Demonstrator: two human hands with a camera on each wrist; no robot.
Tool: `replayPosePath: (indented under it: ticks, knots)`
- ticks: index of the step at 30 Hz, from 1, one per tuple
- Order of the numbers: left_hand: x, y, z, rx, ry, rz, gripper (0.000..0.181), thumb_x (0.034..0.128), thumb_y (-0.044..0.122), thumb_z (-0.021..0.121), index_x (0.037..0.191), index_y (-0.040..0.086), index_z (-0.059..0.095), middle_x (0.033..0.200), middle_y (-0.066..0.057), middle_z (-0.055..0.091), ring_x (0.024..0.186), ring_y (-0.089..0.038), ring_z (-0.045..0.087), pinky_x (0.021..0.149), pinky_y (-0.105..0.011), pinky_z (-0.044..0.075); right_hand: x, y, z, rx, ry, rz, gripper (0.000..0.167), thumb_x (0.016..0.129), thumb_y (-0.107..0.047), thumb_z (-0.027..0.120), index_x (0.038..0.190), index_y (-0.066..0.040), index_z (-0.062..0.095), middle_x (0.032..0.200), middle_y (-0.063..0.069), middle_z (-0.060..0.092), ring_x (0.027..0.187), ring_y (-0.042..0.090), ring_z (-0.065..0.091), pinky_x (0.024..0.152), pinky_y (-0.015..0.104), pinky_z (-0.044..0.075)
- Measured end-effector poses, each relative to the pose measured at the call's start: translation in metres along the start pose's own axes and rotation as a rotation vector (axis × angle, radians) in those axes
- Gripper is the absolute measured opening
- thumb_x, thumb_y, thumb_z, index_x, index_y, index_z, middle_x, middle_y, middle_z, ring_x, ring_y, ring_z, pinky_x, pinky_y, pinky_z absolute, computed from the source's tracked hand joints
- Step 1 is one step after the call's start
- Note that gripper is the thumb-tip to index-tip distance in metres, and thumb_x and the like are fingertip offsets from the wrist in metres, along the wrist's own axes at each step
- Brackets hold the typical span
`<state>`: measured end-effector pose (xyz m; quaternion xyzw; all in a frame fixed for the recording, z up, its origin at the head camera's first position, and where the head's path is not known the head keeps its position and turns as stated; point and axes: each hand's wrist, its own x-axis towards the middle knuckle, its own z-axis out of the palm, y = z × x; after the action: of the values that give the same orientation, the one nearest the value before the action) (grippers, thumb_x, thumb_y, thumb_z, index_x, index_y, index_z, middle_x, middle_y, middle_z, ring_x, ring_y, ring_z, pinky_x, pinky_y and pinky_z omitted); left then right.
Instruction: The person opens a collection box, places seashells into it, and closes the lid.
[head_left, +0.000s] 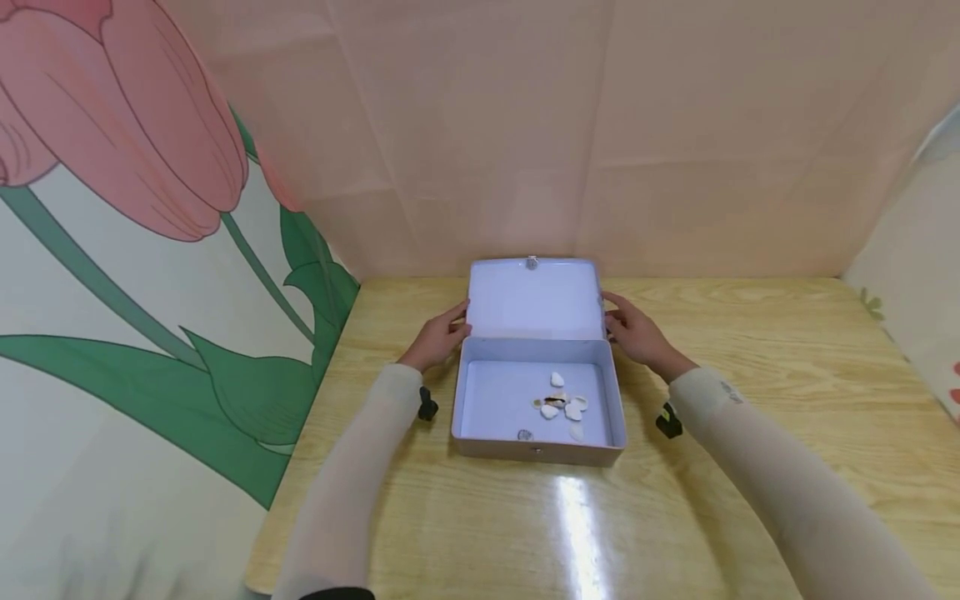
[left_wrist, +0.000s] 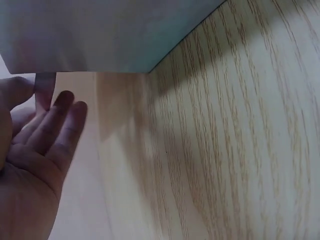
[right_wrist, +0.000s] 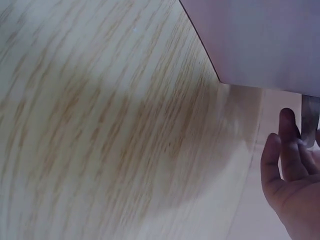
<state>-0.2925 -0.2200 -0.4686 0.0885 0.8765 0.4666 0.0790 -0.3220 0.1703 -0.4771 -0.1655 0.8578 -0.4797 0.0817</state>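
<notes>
A rectangular box (head_left: 537, 452), pale inside, stands open on the table. Its hinged lid (head_left: 534, 298) tilts back toward the wall, with a small clasp on the far edge. White shells (head_left: 573, 412) and some brownish bits lie in the right half of the box. At the lid's left edge my left hand (head_left: 441, 340) holds it between thumb and fingers, the other fingers fairly loose. My right hand (head_left: 637, 332) grips the opposite edge in the same way. In the wrist views the box side hides part of both grips.
The wooden table (head_left: 787, 375) reaches back to a wall covered by a pinkish sheet (head_left: 480, 133). A wall with painted tulips (head_left: 135, 117) borders the left side, and a pale wall (head_left: 918, 267) the right.
</notes>
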Motion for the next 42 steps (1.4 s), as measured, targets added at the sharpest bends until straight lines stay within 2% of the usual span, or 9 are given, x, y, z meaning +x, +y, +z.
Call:
replayPosePath:
  ticks: [5,10,18,22,25,32,38,42]
  knots:
    - [0.0,0.001,-0.001,-0.092,0.07,0.063,0.055,0.1014,0.017,0.055,0.152,0.024,0.035,0.149,-0.004,0.045,0.118,-0.018,0.059,0.087,-0.025,0.055,-0.001,-0.004,-0.002,-0.035,0.056,-0.035,0.054,0.106,-0.014,0.041,0.156,-0.016,0.022,0.136,0.03,0.049,0.113,0.041,0.057,0.081,0.047,0.055]
    - [-0.001,0.003,0.0,-0.166,0.133,0.116,0.055,0.0993,0.009,0.057,0.15,0.023,0.041,0.144,-0.008,0.05,0.116,-0.024,0.061,0.086,-0.026,0.056,-0.005,-0.008,-0.002,-0.061,0.105,-0.066,0.057,0.104,-0.014,0.045,0.156,-0.022,0.022,0.136,0.027,0.051,0.117,0.04,0.056,0.076,0.042,0.053]
    - [-0.001,0.006,-0.002,-0.144,0.224,0.151,0.055,0.0967,0.01,0.062,0.147,0.026,0.045,0.141,-0.002,0.053,0.114,-0.021,0.062,0.091,-0.026,0.054,-0.005,-0.006,-0.003,-0.054,0.18,-0.175,0.06,0.101,-0.011,0.052,0.154,-0.025,0.027,0.127,0.024,0.059,0.104,0.039,0.064,0.083,0.051,0.052]
    - [-0.001,0.006,-0.001,-0.171,0.244,0.182,0.055,0.0954,0.008,0.063,0.145,0.027,0.047,0.138,-0.005,0.056,0.113,-0.023,0.062,0.091,-0.027,0.054,-0.005,-0.003,-0.003,-0.056,0.205,-0.222,0.061,0.101,-0.011,0.053,0.154,-0.025,0.026,0.124,0.024,0.061,0.101,0.038,0.064,0.084,0.053,0.052]
    - [-0.001,0.007,0.0,-0.195,0.257,0.184,0.055,0.0948,0.007,0.064,0.142,0.03,0.049,0.135,-0.007,0.058,0.112,-0.022,0.063,0.09,-0.026,0.054,-0.006,-0.001,-0.003,-0.063,0.221,-0.245,0.062,0.101,-0.012,0.053,0.155,-0.027,0.025,0.124,0.024,0.061,0.099,0.038,0.065,0.084,0.054,0.052]
    - [-0.002,0.011,0.003,-0.246,0.273,0.19,0.053,0.0948,0.005,0.063,0.141,0.028,0.05,0.134,-0.007,0.059,0.113,-0.021,0.062,0.09,-0.026,0.054,-0.01,-0.002,-0.004,-0.072,0.245,-0.245,0.068,0.1,-0.011,0.054,0.153,-0.039,0.022,0.127,0.024,0.059,0.101,0.038,0.064,0.085,0.054,0.052]
    - [-0.001,0.011,0.005,-0.276,0.294,0.206,0.053,0.0939,0.003,0.064,0.141,0.021,0.048,0.13,-0.008,0.061,0.112,-0.021,0.062,0.09,-0.028,0.055,-0.013,-0.004,-0.006,-0.086,0.261,-0.271,0.073,0.099,-0.008,0.055,0.155,-0.035,0.017,0.13,0.024,0.057,0.102,0.04,0.063,0.085,0.057,0.052]
    - [-0.001,0.012,0.005,-0.28,0.303,0.226,0.055,0.0935,0.002,0.064,0.143,0.018,0.047,0.128,-0.009,0.061,0.11,-0.022,0.063,0.089,-0.03,0.055,-0.013,-0.002,-0.007,-0.094,0.279,-0.309,0.074,0.098,-0.007,0.057,0.156,-0.032,0.018,0.128,0.023,0.059,0.1,0.038,0.065,0.082,0.051,0.053]
